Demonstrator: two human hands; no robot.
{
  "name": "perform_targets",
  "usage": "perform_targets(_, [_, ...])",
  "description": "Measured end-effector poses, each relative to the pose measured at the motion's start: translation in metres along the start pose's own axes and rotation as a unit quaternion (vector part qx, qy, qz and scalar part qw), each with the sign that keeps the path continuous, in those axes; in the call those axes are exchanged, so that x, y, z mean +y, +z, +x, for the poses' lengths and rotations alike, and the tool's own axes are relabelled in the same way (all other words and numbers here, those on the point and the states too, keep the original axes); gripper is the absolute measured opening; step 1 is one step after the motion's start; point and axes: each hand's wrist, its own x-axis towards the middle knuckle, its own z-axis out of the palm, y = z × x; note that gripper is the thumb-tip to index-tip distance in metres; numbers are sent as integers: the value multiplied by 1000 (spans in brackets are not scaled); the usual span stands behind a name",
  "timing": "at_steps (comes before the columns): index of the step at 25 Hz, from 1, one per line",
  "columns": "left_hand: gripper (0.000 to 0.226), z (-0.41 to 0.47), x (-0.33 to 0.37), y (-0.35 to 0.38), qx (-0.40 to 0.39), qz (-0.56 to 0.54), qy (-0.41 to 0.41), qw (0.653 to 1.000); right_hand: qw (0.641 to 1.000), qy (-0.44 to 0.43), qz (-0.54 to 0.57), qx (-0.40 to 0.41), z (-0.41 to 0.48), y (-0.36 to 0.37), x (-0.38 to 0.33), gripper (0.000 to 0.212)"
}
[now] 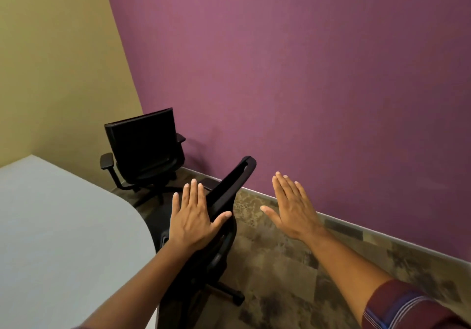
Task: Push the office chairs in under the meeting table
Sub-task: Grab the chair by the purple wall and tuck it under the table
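Observation:
A black office chair (230, 186) stands close to the rounded edge of the pale grey meeting table (63, 226), its backrest seen edge-on. My left hand (195, 216) is flat with fingers apart, over the near part of that backrest; I cannot tell whether it touches. My right hand (293, 205) hovers flat and open to the right of the backrest, over the carpet, holding nothing. A second black office chair (145, 147) with armrests stands in the room's corner, apart from the table, its back toward me.
A purple wall (305, 74) with a light skirting runs along the right, and an olive wall (56, 61) closes the left. Patterned brown carpet (285, 265) lies between the near chair and the purple wall. The near chair's wheeled base (234, 295) sticks out toward me.

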Motion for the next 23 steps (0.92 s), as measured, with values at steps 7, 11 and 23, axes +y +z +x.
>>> perform_targets(7, [126, 23, -9, 8, -98, -18, -53, 994, 987, -137, 23, -77, 156, 39, 4, 105])
perform_targets(11, [126, 24, -10, 6, -125, -44, -85, 988, 968, -224, 25, -114, 211, 61, 9, 97])
perform_targets(23, [144, 77, 44, 3, -151, -111, -225, 956, 892, -423, 101, -124, 330, 96, 45, 74])
